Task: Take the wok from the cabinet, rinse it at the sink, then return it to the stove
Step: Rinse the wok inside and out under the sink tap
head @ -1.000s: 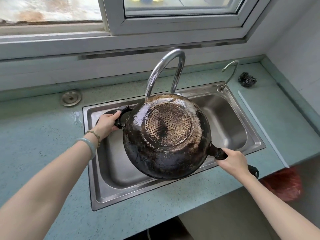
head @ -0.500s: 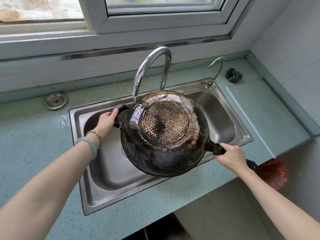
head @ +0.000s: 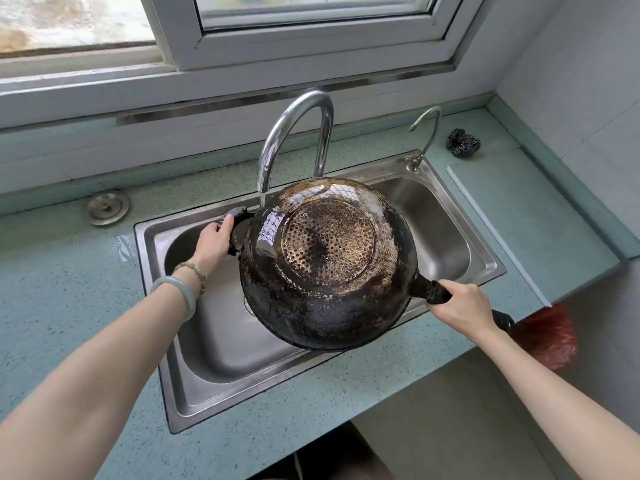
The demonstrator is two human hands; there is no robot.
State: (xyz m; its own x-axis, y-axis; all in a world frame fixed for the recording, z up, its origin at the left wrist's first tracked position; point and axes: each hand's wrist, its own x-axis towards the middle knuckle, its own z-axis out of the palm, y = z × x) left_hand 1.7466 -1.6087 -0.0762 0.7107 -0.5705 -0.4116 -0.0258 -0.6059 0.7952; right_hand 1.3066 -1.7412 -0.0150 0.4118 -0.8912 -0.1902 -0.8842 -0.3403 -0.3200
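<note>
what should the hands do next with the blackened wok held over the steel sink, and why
Probably keep it tipped to drain. The left hand grips the small loop handle, the right hand the long one, and the blackened round wok hangs upside down, wet and glossy, over the stainless steel sink. Then turn it upright.

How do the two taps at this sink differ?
The big tap is thick and arches high, its spout just above the upturned wok; the small tap is thin and lower, at the sink's back right corner, clear of the wok. Both are shiny metal goosenecks.
</note>
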